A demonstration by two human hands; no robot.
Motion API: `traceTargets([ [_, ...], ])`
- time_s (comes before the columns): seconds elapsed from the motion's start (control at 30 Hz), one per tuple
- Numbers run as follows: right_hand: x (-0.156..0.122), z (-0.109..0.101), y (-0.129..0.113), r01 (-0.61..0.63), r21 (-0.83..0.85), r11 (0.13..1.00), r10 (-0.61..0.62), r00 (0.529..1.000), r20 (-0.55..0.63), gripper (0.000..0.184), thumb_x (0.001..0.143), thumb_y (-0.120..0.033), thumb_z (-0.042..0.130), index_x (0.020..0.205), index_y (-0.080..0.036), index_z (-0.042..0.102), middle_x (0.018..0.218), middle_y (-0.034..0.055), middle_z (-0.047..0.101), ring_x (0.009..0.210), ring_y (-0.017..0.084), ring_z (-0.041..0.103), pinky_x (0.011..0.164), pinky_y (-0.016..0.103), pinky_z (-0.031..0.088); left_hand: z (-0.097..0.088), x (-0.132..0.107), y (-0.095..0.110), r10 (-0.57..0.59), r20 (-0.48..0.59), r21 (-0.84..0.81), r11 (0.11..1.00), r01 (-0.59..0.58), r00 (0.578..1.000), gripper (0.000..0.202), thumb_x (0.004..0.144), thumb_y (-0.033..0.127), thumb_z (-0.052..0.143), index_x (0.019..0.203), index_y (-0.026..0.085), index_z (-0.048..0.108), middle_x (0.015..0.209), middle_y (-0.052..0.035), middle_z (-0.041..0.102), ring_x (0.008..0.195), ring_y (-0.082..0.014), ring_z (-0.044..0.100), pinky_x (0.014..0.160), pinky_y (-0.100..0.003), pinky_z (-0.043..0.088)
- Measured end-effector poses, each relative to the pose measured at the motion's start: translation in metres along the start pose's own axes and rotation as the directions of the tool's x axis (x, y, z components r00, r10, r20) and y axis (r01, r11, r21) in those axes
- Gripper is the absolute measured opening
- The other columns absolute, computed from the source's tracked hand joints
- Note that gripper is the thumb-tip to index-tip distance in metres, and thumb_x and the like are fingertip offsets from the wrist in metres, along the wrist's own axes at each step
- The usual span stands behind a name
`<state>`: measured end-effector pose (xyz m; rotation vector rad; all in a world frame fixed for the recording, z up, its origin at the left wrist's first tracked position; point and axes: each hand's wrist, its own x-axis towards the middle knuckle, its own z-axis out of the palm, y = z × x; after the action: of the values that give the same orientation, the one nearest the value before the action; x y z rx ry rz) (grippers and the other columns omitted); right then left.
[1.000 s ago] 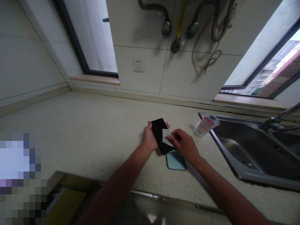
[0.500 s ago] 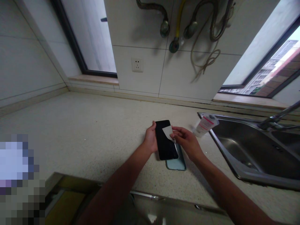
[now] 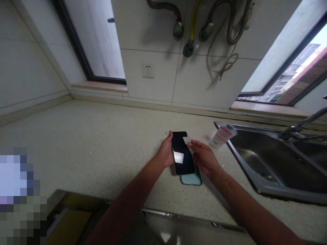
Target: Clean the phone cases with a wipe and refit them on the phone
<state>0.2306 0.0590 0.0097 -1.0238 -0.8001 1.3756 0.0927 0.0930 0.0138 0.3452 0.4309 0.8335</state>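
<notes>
My left hand (image 3: 166, 150) grips the left edge of a black smartphone (image 3: 182, 163), its thumb along the upper side. A bright patch of reflected light shows on the phone's dark screen. Between the fingers of my right hand (image 3: 204, 154) is a small whitish wipe (image 3: 186, 140), pinched at the phone's upper right edge. Beneath the phone, partly covered by it, a light blue phone case (image 3: 191, 179) lies on the counter. A white tube with pink print (image 3: 223, 136) stands just beyond my right hand, beside the sink.
The speckled pale countertop (image 3: 122, 136) runs along the tiled wall. At the right is a steel sink (image 3: 265, 160) with a faucet (image 3: 293, 131). Pipes and a tied cord (image 3: 224, 68) hang on the wall near a socket (image 3: 148, 70). Drawers (image 3: 71, 221) lie below the front edge.
My right hand with the wipe has moved slightly right, toward the phone's edge. The phone has tilted a little, and a light reflection now shows on its screen.
</notes>
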Motion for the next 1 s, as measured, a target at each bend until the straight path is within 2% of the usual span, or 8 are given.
traceTargets([
  [0.13,0.003,0.000,0.004,0.060,0.052,0.997,-0.055,0.994,-0.090,0.026,0.061,-0.023,0.085,0.084,-0.019,0.072,0.073,0.0014,0.075,0.060,0.015,0.068,0.054,0.025,0.056,0.002,0.002,-0.005,0.045,-0.016,0.064,0.997,-0.044,0.999,0.049,0.095,0.049,0.046,0.119,0.010,0.062,0.097,-0.0171,0.072,0.095,-0.0296,0.069,0.091,-0.044,0.050],
  [0.2,0.006,-0.003,0.007,0.093,0.048,0.994,-0.086,0.988,-0.129,0.027,0.061,-0.024,0.085,0.085,-0.019,0.072,0.073,0.0017,0.074,0.059,0.016,0.067,0.051,0.026,0.056,0.002,0.003,-0.010,0.150,-0.071,0.142,0.980,-0.139,0.986,0.042,0.089,0.039,0.060,0.121,0.012,0.060,0.096,-0.0147,0.071,0.093,-0.0276,0.068,0.092,-0.042,0.049],
  [0.37,0.009,-0.009,0.008,0.141,0.040,0.989,-0.134,0.979,-0.153,0.030,0.063,-0.028,0.085,0.087,-0.019,0.070,0.074,0.0020,0.073,0.062,0.017,0.068,0.051,0.027,0.056,-0.003,0.002,-0.024,0.441,-0.132,0.476,0.814,-0.334,0.888,0.080,0.061,0.019,0.087,0.132,0.022,0.049,0.107,-0.0113,0.067,0.100,-0.0283,0.064,0.099,-0.047,0.043],
  [0.57,0.007,-0.007,0.005,0.124,0.047,0.991,-0.115,0.980,-0.165,0.026,0.064,-0.025,0.081,0.086,-0.020,0.070,0.069,-0.0017,0.070,0.052,0.012,0.060,0.043,0.022,0.050,-0.006,-0.004,-0.027,0.500,-0.013,0.618,0.685,-0.386,0.866,0.091,0.044,0.015,0.092,0.126,0.021,0.051,0.114,-0.0121,0.063,0.115,-0.0337,0.055,0.108,-0.051,0.033],
  [0.7,0.007,-0.008,0.004,0.088,0.030,0.996,-0.081,0.977,-0.196,0.031,0.065,-0.024,0.081,0.093,-0.021,0.069,0.064,-0.0048,0.066,0.039,0.008,0.048,0.032,0.019,0.040,-0.003,-0.007,-0.028,0.532,0.016,0.593,0.676,-0.437,0.846,0.095,0.037,0.010,0.091,0.124,0.022,0.054,0.125,-0.0133,0.058,0.130,-0.0363,0.043,0.113,-0.047,0.027],
  [0.83,0.011,-0.010,0.000,0.121,0.038,0.992,-0.112,0.975,-0.194,0.029,0.065,-0.024,0.080,0.092,-0.023,0.068,0.069,-0.0030,0.069,0.047,0.012,0.058,0.039,0.022,0.049,-0.003,-0.010,-0.032,0.497,0.064,0.584,0.684,-0.436,0.865,0.104,0.035,0.010,0.090,0.131,0.023,0.051,0.141,-0.0171,0.046,0.141,-0.0399,0.028,0.115,-0.048,0.023],
  [0.9,0.013,-0.011,-0.002,0.167,0.053,0.984,-0.155,0.971,-0.180,0.025,0.065,-0.025,0.081,0.086,-0.023,0.068,0.073,-0.0019,0.071,0.057,0.014,0.063,0.049,0.024,0.054,-0.004,-0.010,-0.034,0.506,0.087,0.663,0.614,-0.429,0.858,0.110,0.036,0.013,0.090,0.137,0.024,0.047,0.146,-0.0174,0.040,0.143,-0.0409,0.022,0.116,-0.048,0.019],
  [1.0,0.015,-0.011,-0.005,0.213,0.049,0.976,-0.203,0.967,-0.155,0.023,0.064,-0.029,0.083,0.079,-0.021,0.067,0.075,-0.0018,0.071,0.064,0.014,0.065,0.057,0.024,0.055,-0.004,-0.012,-0.034,0.494,0.118,0.820,0.441,-0.365,0.862,0.108,0.045,0.019,0.088,0.142,0.026,0.043,0.144,-0.0163,0.040,0.139,-0.0410,0.030,0.115,-0.048,0.023],
])
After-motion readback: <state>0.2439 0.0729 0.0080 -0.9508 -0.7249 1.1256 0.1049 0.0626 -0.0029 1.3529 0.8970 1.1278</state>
